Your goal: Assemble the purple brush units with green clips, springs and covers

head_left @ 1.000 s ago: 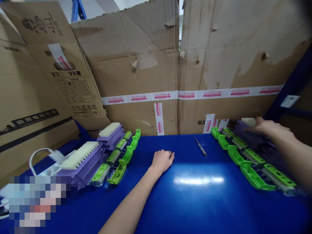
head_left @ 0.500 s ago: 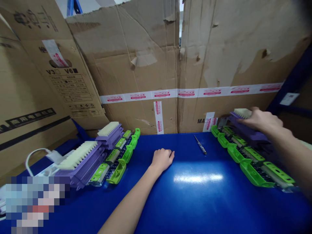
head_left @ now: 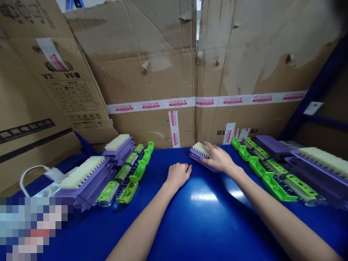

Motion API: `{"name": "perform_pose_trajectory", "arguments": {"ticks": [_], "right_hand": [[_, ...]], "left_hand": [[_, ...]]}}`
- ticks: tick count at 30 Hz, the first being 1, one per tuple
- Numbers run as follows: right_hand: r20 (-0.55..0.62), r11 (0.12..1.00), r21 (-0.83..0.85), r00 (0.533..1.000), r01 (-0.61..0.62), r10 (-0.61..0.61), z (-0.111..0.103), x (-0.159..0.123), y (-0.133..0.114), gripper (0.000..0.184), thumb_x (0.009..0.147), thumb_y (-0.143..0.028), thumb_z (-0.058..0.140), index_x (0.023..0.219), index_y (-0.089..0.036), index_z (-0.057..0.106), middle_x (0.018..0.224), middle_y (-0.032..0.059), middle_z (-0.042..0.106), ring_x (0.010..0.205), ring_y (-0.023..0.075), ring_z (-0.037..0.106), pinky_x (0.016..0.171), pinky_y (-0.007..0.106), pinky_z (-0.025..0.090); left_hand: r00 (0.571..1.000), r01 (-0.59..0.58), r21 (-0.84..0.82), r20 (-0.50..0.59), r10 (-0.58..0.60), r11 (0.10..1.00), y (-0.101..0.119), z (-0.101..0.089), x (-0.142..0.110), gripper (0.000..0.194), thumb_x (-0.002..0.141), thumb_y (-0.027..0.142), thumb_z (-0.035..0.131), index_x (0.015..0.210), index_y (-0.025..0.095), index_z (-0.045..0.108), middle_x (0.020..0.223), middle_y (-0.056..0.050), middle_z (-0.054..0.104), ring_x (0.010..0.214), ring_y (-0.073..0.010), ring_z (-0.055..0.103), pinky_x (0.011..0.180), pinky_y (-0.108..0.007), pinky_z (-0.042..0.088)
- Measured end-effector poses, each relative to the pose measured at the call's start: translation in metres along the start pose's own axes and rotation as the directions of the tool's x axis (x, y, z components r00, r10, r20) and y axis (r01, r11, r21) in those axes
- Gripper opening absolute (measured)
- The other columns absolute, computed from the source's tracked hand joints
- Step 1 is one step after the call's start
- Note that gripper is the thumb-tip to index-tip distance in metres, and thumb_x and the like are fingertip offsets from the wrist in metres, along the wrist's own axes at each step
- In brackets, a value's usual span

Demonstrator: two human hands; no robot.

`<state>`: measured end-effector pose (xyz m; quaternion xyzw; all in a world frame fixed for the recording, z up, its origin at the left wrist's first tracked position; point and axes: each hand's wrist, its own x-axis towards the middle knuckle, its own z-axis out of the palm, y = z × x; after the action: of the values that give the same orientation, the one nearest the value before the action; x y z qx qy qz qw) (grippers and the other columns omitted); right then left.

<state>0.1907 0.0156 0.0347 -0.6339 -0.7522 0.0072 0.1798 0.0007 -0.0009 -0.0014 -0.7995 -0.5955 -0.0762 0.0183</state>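
My right hand point(head_left: 219, 158) grips a purple brush with cream bristles point(head_left: 201, 150), its bristles facing up, over the middle of the blue table point(head_left: 168, 224). My left hand point(head_left: 178, 175) rests on the table just to the left of it, fingers curled in, and nothing shows in them. On the left stand stacked purple parts topped with cream bristles point(head_left: 84, 171), beside a row of green clips point(head_left: 139, 171) and clear parts with green tops point(head_left: 123, 172). At the right is a similar row of green clips point(head_left: 257, 166), next to a purple plate point(head_left: 272, 144) and another bristled purple part point(head_left: 323, 159).
Cardboard sheets point(head_left: 152, 79) with printed tape wall off the back, and a cardboard box point(head_left: 62, 87) closes the left. A white power strip with a plugged-in cable point(head_left: 36, 167) lies at the left edge. A blue frame post point(head_left: 315, 85) rises at the right.
My right hand has moved left from the right-hand stack to the table's middle, carrying the bristled brush. The pen-like tool seen there before is now out of sight. My left hand stays put.
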Motion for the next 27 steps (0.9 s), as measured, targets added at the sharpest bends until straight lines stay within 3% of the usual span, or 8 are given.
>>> {"name": "perform_pose_trajectory", "arguments": {"ticks": [9, 16, 23, 27], "right_hand": [[0.009, 1.000, -0.017, 1.000, -0.017, 0.017, 0.013, -0.007, -0.009, 0.071, 0.078, -0.046, 0.057, 0.138, -0.014, 0.036, 0.116, 0.0172, 0.059, 0.105, 0.0313, 0.056, 0.081, 0.036, 0.043], [-0.113, 0.993, -0.032, 0.988, -0.114, 0.109, 0.021, -0.011, -0.016, 0.069, 0.080, -0.048, 0.055, 0.138, -0.015, 0.034, 0.120, 0.0181, 0.053, 0.109, 0.0324, 0.050, 0.082, 0.038, 0.043], [-0.112, 0.984, -0.030, 0.979, -0.173, 0.169, 0.021, -0.027, -0.014, 0.065, 0.085, -0.042, 0.047, 0.139, -0.010, 0.031, 0.121, 0.0205, 0.051, 0.106, 0.0340, 0.053, 0.082, 0.040, 0.045], [-0.188, 0.979, -0.031, 0.963, -0.200, 0.191, 0.029, -0.029, -0.018, 0.062, 0.087, -0.043, 0.043, 0.139, -0.012, 0.032, 0.125, 0.0203, 0.048, 0.106, 0.0335, 0.054, 0.081, 0.040, 0.046]], "left_hand": [[1.000, 0.023, -0.018, -0.013, -0.023, 1.000, 0.000, 0.001, 0.000, 0.044, 0.094, 0.039, 0.031, 0.087, 0.019, 0.069, 0.088, -0.010, 0.071, 0.082, -0.0250, 0.068, 0.069, -0.034, 0.047], [0.997, 0.068, -0.037, -0.030, -0.069, 0.997, 0.001, 0.000, -0.001, 0.040, 0.094, 0.038, 0.032, 0.087, 0.019, 0.067, 0.089, -0.010, 0.071, 0.083, -0.0239, 0.068, 0.069, -0.032, 0.045], [0.985, 0.087, -0.077, -0.145, -0.097, 0.993, 0.002, 0.000, -0.002, 0.033, 0.094, 0.035, 0.033, 0.089, 0.021, 0.062, 0.088, -0.006, 0.069, 0.078, -0.0216, 0.067, 0.065, -0.030, 0.043], [0.973, 0.066, -0.115, -0.212, -0.090, 0.991, 0.003, -0.001, -0.003, 0.029, 0.094, 0.035, 0.033, 0.094, 0.021, 0.059, 0.091, -0.006, 0.067, 0.081, -0.0199, 0.065, 0.066, -0.028, 0.044]]}}
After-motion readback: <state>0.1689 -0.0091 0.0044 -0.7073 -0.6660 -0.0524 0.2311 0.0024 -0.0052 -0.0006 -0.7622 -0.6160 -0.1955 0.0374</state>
